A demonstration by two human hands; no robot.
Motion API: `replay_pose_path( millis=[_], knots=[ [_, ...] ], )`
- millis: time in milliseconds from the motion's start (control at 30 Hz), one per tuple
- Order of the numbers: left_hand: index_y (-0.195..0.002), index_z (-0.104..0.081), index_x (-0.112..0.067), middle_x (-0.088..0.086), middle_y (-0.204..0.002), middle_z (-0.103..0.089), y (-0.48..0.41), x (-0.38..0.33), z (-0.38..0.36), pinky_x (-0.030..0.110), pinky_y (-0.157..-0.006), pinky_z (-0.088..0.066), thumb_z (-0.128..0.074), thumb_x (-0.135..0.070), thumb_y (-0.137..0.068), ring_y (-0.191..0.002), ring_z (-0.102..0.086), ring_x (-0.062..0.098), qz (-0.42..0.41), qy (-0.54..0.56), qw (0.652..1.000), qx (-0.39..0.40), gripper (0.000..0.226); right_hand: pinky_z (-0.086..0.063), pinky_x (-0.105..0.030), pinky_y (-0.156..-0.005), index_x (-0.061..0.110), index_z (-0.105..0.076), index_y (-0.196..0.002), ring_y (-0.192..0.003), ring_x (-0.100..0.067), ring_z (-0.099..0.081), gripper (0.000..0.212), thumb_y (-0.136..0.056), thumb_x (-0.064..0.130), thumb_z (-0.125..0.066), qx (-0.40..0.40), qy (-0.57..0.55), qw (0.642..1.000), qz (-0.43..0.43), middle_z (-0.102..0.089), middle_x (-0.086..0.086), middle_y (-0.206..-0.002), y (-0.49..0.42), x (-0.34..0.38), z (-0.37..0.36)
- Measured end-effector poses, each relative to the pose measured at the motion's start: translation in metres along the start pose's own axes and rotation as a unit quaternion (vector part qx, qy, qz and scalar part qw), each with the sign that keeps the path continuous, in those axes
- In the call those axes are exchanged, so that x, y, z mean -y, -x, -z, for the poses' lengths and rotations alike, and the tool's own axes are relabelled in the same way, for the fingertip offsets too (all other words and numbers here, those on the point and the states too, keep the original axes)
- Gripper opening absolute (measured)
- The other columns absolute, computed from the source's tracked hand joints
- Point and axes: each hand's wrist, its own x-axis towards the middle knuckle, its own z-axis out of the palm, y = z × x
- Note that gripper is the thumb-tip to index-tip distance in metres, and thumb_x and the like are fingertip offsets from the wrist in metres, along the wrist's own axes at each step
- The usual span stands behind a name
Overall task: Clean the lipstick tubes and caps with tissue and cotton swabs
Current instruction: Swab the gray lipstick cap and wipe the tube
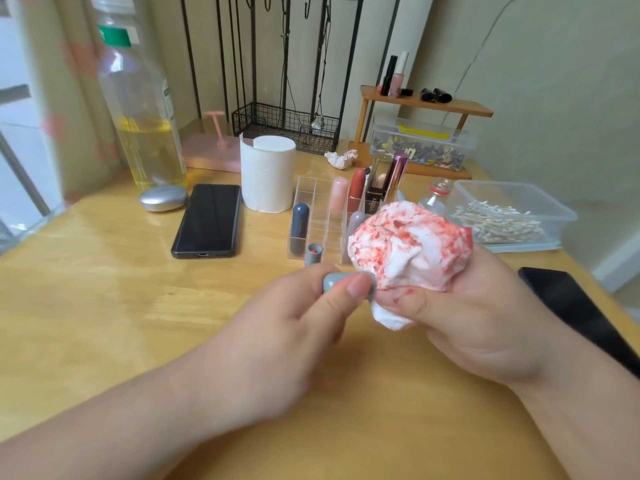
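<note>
Head view, 1 frame.

- Left hand [304, 313]: thumb and fingers pinch a grey lipstick cap [331, 281], which lies roughly level above the worktop [104, 289].
- Right hand [474, 323]: fingers are curled round a crumpled tissue wad [408, 247], white and heavily smeared with red. There is a red smudge on the thumb.
- The 2 hands are close together. The right end of the cap meets the lower edge of the wad; that end is hidden by tissue and thumb.
- An open grey lipstick tube [313, 254] stands upright on the worktop, just behind the left hand's fingers and at the front of the clear organiser [313, 192]. Red product shows in its top.
- In the organiser: a dark blue-grey lipstick [299, 225] at front left, and a pale pink lipstick [338, 195] and a red-brown lipstick [356, 190] further back, all upright. More tubes to the right are partly hidden by the wad.
- A tissue roll [268, 173] stands upright behind the organiser, to its left.
- A clear tub of cotton swabs [509, 216] sits at right, lid off, behind the right hand.
- A black phone [207, 221] lies flat, left of the organiser. A silver oval object [162, 198] is beside it.
- A tall bottle of yellow liquid [142, 109] is at far left.
- A 2nd crumpled tissue [341, 158] lies near the wooden shelf [426, 102].
</note>
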Motion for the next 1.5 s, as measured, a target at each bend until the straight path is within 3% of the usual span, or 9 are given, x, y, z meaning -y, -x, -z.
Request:
replay_pose_path(
  millis=[167, 300, 400, 533, 767, 933, 1133, 1367, 1500],
  knots=[
    [-0.091, -0.036, -0.038, -0.016, -0.062, -0.042, 0.004, 0.007, 0.008, 0.03, -0.052, -0.036, -0.029, -0.064, -0.097, -0.058, -0.043, 0.012, -0.203, -0.334, 0.919, -0.054, 0.027, -0.048, -0.031, -0.064, -0.007, -0.06, -0.111, -0.077, -0.029, -0.055, 0.031, -0.081, 0.0, -0.066, 0.021, -0.153, 0.988, -0.018, -0.058, -0.021, -0.095, 0.0, 0.004, 0.001],
    [-0.073, -0.052, -0.028, -0.007, -0.057, -0.042, -0.002, 0.002, 0.007, 0.025, -0.044, -0.035, -0.046, -0.061, -0.093, -0.044, -0.037, 0.012, -0.023, 0.045, 0.997, 0.062, 0.04, -0.053, -0.027, -0.079, 0.004, -0.067, -0.108, -0.094, -0.022, -0.069, 0.029, -0.082, 0.014, -0.072, -0.043, 0.089, 0.994, 0.046, -0.074, -0.006, -0.1, 0.005, 0.007, -0.002],
    [-0.073, -0.049, -0.016, 0.004, -0.052, -0.031, -0.008, 0.0, 0.015, 0.019, -0.037, -0.033, -0.048, -0.067, -0.09, -0.036, -0.028, 0.014, 0.192, 0.341, 0.89, 0.231, 0.055, -0.049, -0.01, -0.077, 0.021, -0.067, -0.103, -0.089, 0.004, -0.066, 0.026, -0.08, 0.008, -0.069, -0.075, 0.155, 0.977, 0.125, -0.073, 0.016, -0.095, 0.012, 0.009, -0.014],
    [-0.077, -0.046, -0.016, -0.004, -0.057, -0.027, -0.012, -0.001, 0.026, 0.018, -0.035, -0.037, -0.052, -0.048, -0.1, -0.047, -0.027, 0.009, 0.286, 0.505, 0.754, 0.309, 0.04, -0.048, -0.023, -0.07, 0.017, -0.063, -0.099, -0.079, -0.019, -0.06, 0.015, -0.086, 0.01, -0.066, -0.066, 0.232, 0.958, 0.158, -0.065, -0.003, -0.089, 0.013, 0.004, -0.018],
    [-0.066, -0.049, -0.027, -0.011, -0.056, -0.034, -0.001, -0.005, -0.001, 0.026, -0.04, -0.036, -0.053, -0.057, -0.092, -0.045, -0.03, 0.011, 0.033, 0.09, 0.995, 0.032, 0.041, -0.055, -0.041, -0.091, 0.005, -0.066, -0.114, -0.106, -0.029, -0.068, 0.036, -0.079, 0.011, -0.072, -0.004, 0.04, 0.999, 0.029, -0.073, -0.012, -0.109, 0.005, 0.005, -0.003],
    [-0.091, -0.048, -0.022, -0.017, -0.071, -0.038, 0.006, -0.001, 0.012, 0.03, -0.052, -0.028, -0.032, -0.055, -0.101, -0.06, -0.036, 0.012, -0.257, -0.427, 0.863, -0.079, 0.038, -0.051, -0.037, -0.081, -0.008, -0.056, -0.125, -0.103, -0.033, -0.062, 0.044, -0.082, -0.001, -0.06, 0.042, -0.189, 0.981, 0.004, -0.061, -0.032, -0.116, 0.002, 0.007, -0.006],
    [-0.071, -0.055, -0.021, -0.004, -0.059, -0.038, -0.004, -0.001, 0.008, 0.027, -0.043, -0.031, -0.057, -0.062, -0.088, -0.048, -0.036, 0.016, -0.011, 0.066, 0.998, 0.013, 0.045, -0.052, -0.033, -0.092, 0.002, -0.063, -0.12, -0.112, -0.026, -0.066, 0.035, -0.086, 0.011, -0.065, -0.041, 0.071, 0.993, 0.079, -0.072, -0.008, -0.112, 0.006, 0.001, -0.006],
    [-0.08, -0.048, -0.017, -0.005, -0.054, -0.03, -0.011, -0.002, 0.023, 0.017, -0.031, -0.025, -0.05, -0.049, -0.1, -0.038, -0.03, 0.007, 0.26, 0.475, 0.796, 0.271, 0.038, -0.05, -0.024, -0.072, 0.017, -0.063, -0.101, -0.082, -0.01, -0.062, 0.011, -0.09, 0.017, -0.061, -0.062, 0.248, 0.954, 0.156, -0.065, 0.005, -0.09, 0.012, 0.002, -0.014],
    [-0.067, -0.045, -0.021, -0.004, -0.053, -0.031, -0.002, -0.011, 0.006, 0.016, -0.035, -0.022, -0.057, -0.052, -0.092, -0.037, -0.024, 0.01, 0.134, 0.239, 0.958, 0.086, 0.041, -0.055, -0.038, -0.093, 0.003, -0.062, -0.119, -0.106, -0.022, -0.068, 0.037, -0.083, 0.009, -0.064, -0.044, 0.049, 0.996, 0.065, -0.073, -0.011, -0.11, 0.006, 0.002, -0.013]
  ],
)
